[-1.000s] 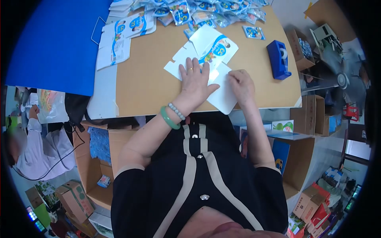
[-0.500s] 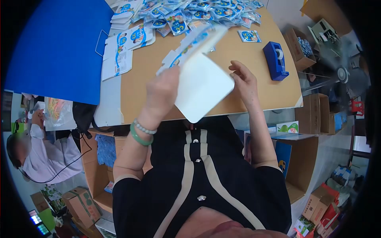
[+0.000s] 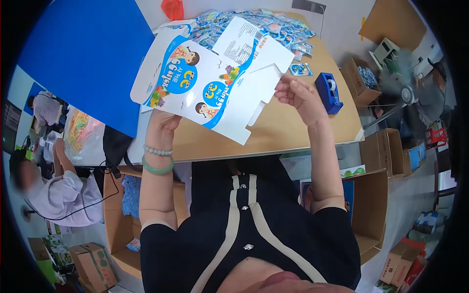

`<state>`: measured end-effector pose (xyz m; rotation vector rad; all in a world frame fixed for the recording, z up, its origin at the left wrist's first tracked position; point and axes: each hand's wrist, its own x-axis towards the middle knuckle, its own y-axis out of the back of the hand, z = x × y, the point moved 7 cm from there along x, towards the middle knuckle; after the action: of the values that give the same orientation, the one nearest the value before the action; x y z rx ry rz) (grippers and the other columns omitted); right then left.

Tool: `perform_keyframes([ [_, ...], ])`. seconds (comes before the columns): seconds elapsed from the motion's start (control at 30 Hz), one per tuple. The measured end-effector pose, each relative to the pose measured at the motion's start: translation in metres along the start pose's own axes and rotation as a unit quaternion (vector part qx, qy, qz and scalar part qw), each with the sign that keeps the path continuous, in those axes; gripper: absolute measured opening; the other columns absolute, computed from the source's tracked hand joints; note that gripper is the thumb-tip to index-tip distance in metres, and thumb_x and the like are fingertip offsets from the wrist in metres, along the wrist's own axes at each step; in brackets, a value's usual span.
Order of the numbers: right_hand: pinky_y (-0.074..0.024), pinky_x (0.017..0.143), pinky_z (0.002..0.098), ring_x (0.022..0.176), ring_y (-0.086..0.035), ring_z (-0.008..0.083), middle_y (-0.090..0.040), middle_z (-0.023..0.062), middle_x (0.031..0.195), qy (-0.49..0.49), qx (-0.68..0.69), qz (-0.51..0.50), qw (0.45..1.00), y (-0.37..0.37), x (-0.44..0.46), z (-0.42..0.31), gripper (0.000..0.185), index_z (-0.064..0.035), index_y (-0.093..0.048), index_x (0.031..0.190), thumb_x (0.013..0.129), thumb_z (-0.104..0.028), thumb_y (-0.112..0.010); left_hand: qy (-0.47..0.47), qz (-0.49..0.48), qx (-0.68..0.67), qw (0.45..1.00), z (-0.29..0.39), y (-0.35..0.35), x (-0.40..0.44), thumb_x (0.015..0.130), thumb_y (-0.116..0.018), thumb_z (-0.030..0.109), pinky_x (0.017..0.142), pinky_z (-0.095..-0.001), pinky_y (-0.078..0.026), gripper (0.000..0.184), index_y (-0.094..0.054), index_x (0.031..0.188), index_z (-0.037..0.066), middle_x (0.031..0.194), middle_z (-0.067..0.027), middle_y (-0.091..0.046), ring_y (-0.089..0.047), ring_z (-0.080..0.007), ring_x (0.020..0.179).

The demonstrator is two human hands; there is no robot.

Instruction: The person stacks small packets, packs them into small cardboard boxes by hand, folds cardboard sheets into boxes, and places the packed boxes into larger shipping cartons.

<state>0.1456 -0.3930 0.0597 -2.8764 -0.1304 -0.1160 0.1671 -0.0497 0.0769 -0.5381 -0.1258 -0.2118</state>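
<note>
A flattened printed carton (image 3: 200,80), white and blue with cartoon girls and fruit, is raised over the table, printed side toward me. My left hand (image 3: 167,120) grips it by its lower left edge, with the fingers hidden behind the cardboard. Beaded and green bracelets circle that wrist. Beside the carton's right flap is my right hand (image 3: 304,97), fingers loosely bent and apart; whether a fingertip touches the flap I cannot tell. Behind the carton lies a heap of small blue sachets (image 3: 273,24), with a single sachet (image 3: 300,69) nearer my right hand.
A blue tape dispenser (image 3: 328,93) stands on the table (image 3: 254,141) at the right. A large blue board (image 3: 88,58) rises at the left. Cardboard boxes (image 3: 371,210) sit below and around the table. Another person (image 3: 63,190) sits at far left; a fan (image 3: 408,95) is at right.
The carton has been turned over from its plain white side to its printed side and spread flatter. My left hand has shifted left and my right hand slightly lower.
</note>
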Motion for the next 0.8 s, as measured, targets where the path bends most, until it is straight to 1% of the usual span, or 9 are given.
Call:
perform_keyframes([
  [0.07, -0.0522, 0.086, 0.0322, 0.098, -0.066, 0.0182, -0.067, 0.0098, 0.11, -0.073, 0.097, -0.088, 0.989, -0.003, -0.011, 0.025, 0.044, -0.0019, -0.056, 0.13, 0.094, -0.026, -0.063, 0.037, 0.008, -0.02, 0.999, -0.018, 0.007, -0.001, 0.086, -0.073, 0.01, 0.08, -0.0391, -0.061, 0.043, -0.057, 0.125, 0.003, 0.12, -0.0123, -0.065, -0.068, -0.0252, 0.102],
  [0.13, -0.0532, 0.084, 0.0319, 0.095, -0.066, 0.0178, -0.068, 0.0098, 0.108, -0.063, 0.068, -0.062, 0.994, -0.002, -0.02, 0.034, 0.042, -0.0014, -0.056, 0.129, 0.094, -0.025, -0.063, 0.093, 0.018, -0.059, 0.994, -0.04, 0.012, 0.0, 0.086, -0.073, 0.011, 0.079, -0.0397, -0.062, 0.042, -0.057, 0.125, 0.003, 0.12, -0.0127, -0.065, -0.068, -0.0252, 0.102],
  [0.23, -0.0551, 0.081, 0.0313, 0.09, -0.068, 0.0171, -0.069, 0.0097, 0.104, -0.028, 0.002, -0.021, 0.999, -0.002, -0.024, 0.03, 0.039, -0.0004, -0.057, 0.127, 0.095, -0.022, -0.061, 0.096, 0.005, -0.077, 0.992, -0.058, 0.02, 0.005, 0.089, -0.071, 0.015, 0.085, -0.0426, -0.06, 0.043, -0.055, 0.127, 0.004, 0.123, -0.0122, -0.064, -0.067, -0.0259, 0.106],
  [0.33, -0.0549, 0.077, 0.0274, 0.087, -0.069, 0.0154, -0.071, 0.0088, 0.099, 0.001, 0.09, 0.001, 0.996, -0.002, -0.028, 0.018, 0.033, -0.0017, -0.06, 0.124, 0.097, -0.02, -0.058, 0.108, 0.003, -0.103, 0.989, -0.064, 0.011, 0.007, 0.091, -0.069, 0.019, 0.088, -0.0442, -0.059, 0.043, -0.055, 0.129, 0.004, 0.125, -0.0119, -0.064, -0.066, -0.0264, 0.108],
  [0.43, -0.0562, 0.076, 0.0288, 0.086, -0.069, 0.0166, -0.07, 0.0098, 0.101, -0.025, 0.086, 0.006, 0.996, -0.016, -0.032, 0.021, 0.035, -0.0009, -0.058, 0.125, 0.096, -0.02, -0.058, 0.136, 0.015, -0.14, 0.981, -0.073, 0.01, 0.003, 0.092, -0.067, 0.021, 0.088, -0.0444, -0.058, 0.042, -0.055, 0.129, 0.005, 0.126, -0.0117, -0.063, -0.066, -0.0267, 0.109],
  [0.53, -0.0567, 0.075, 0.0296, 0.087, -0.069, 0.0169, -0.07, 0.0102, 0.102, -0.049, 0.1, 0.03, 0.993, -0.019, -0.031, 0.033, 0.035, -0.0014, -0.057, 0.126, 0.097, -0.02, -0.057, 0.184, 0.001, -0.161, 0.97, -0.092, 0.009, 0.0, 0.09, -0.068, 0.012, 0.087, -0.0444, -0.059, 0.043, -0.053, 0.129, 0.004, 0.125, -0.0127, -0.063, -0.066, -0.0263, 0.108],
  [0.63, -0.0563, 0.076, 0.0298, 0.089, -0.068, 0.0163, -0.069, 0.01, 0.104, -0.067, 0.128, 0.08, 0.986, -0.027, -0.034, 0.047, 0.034, -0.0032, -0.058, 0.126, 0.097, -0.02, -0.056, 0.186, 0.007, -0.196, 0.963, -0.102, 0.012, -0.005, 0.091, -0.067, 0.013, 0.089, -0.0456, -0.058, 0.042, -0.053, 0.129, 0.004, 0.127, -0.0123, -0.062, -0.064, -0.0268, 0.11],
  [0.73, -0.0544, 0.076, 0.0296, 0.094, -0.065, 0.0137, -0.067, 0.0071, 0.105, 0.148, 0.049, 0.254, 0.955, -0.025, -0.054, 0.025, 0.035, -0.0052, -0.058, 0.127, 0.097, -0.021, -0.056, 0.153, 0.005, -0.21, 0.966, -0.126, 0.028, -0.004, 0.092, -0.065, 0.016, 0.094, -0.0464, -0.055, 0.044, -0.051, 0.132, 0.004, 0.13, -0.0115, -0.06, -0.062, -0.0274, 0.114],
  [0.8, -0.0511, 0.075, 0.028, 0.095, -0.063, 0.0118, -0.065, 0.0031, 0.105, 0.11, -0.023, 0.208, 0.972, -0.021, -0.047, 0.041, 0.037, -0.0077, -0.058, 0.13, 0.096, -0.02, -0.058, 0.119, 0.008, -0.168, 0.978, -0.131, 0.037, -0.015, 0.093, -0.063, 0.02, 0.101, -0.0457, -0.05, 0.048, -0.049, 0.136, 0.003, 0.133, -0.0108, -0.058, -0.059, -0.0277, 0.119],
])
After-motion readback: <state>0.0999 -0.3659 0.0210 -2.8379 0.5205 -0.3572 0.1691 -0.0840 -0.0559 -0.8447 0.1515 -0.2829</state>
